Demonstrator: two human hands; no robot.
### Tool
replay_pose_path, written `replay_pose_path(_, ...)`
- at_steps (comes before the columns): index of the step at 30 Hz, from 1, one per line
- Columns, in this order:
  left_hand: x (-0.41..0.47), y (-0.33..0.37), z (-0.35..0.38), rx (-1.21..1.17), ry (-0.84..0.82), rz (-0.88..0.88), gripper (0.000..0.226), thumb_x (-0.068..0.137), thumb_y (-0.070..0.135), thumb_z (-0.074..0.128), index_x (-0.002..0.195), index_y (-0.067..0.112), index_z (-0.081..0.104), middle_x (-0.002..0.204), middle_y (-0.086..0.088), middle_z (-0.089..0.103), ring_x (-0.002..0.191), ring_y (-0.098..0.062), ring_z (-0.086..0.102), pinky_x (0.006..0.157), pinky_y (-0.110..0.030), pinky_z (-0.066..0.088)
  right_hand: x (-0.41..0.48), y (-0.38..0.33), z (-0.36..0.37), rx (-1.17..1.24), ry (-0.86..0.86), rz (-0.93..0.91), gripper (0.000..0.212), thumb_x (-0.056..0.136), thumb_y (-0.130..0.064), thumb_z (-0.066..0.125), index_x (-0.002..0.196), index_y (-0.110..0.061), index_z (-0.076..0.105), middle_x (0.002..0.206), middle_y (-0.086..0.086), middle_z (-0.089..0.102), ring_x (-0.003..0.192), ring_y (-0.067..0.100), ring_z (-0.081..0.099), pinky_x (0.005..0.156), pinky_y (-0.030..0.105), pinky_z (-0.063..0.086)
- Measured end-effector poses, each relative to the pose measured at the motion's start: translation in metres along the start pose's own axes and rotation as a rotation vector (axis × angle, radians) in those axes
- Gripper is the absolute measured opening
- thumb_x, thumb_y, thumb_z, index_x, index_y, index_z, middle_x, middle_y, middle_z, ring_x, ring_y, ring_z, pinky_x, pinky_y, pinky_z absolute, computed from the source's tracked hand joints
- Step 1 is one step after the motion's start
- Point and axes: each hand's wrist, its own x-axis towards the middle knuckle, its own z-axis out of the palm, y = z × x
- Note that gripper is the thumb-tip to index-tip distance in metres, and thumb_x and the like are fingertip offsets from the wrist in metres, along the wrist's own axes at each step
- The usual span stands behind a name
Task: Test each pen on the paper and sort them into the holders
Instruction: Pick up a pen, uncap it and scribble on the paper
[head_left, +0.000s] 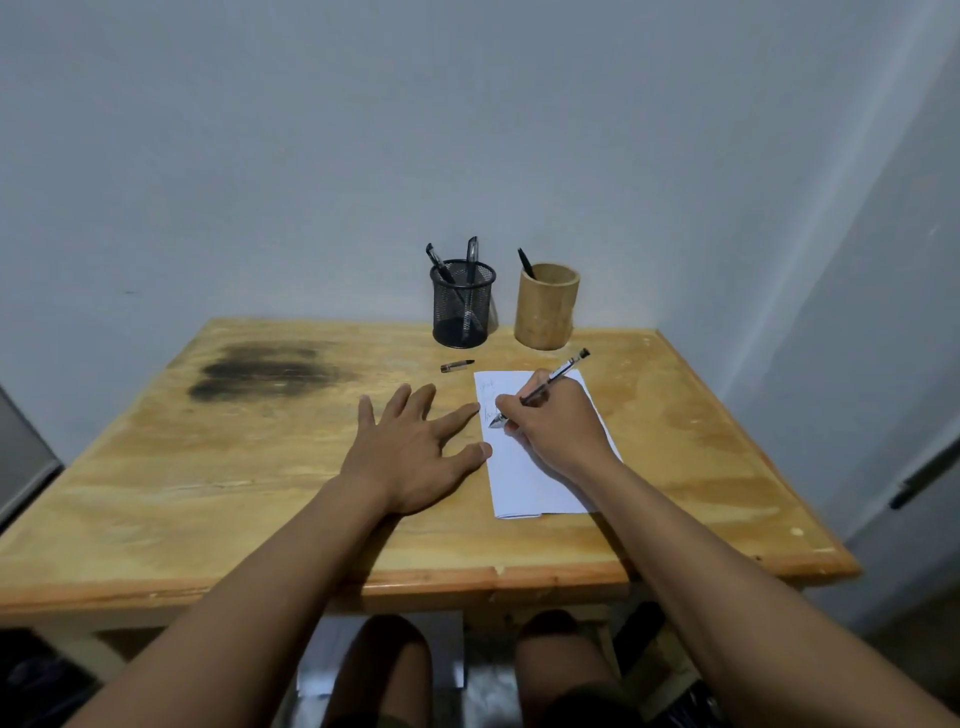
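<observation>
My right hand grips a clear black pen, with its tip pressed on the white paper beside a few scribbles. My left hand lies flat and spread on the table, thumb and forefinger touching the paper's left edge. A pen cap lies on the wood just beyond the paper. At the back stand a black mesh holder with two pens and a bamboo holder with one black pen.
The wooden table has a dark burn stain at the back left. It stands in a corner, with walls behind and to the right. My knees show under its front edge.
</observation>
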Motion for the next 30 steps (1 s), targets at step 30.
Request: replay_pose_path(30, -0.004, 0.003, -0.004, -0.105, 0.039, -0.03, 0.066, 0.082, 0.081, 0.026, 0.145, 0.059, 0.03, 0.164, 0.0, 0.022, 0.153, -0.024, 0.01, 0.119, -0.06, 0.001, -0.002, -0.01, -0.016, 0.215, 0.141, 0.08, 0.016, 0.088, -0.014, 0.067, 0.075, -0.005, 0.063, 0.069, 0.016, 0.067, 0.063, 0.017, 0.058, 0.056, 0.026, 0.045)
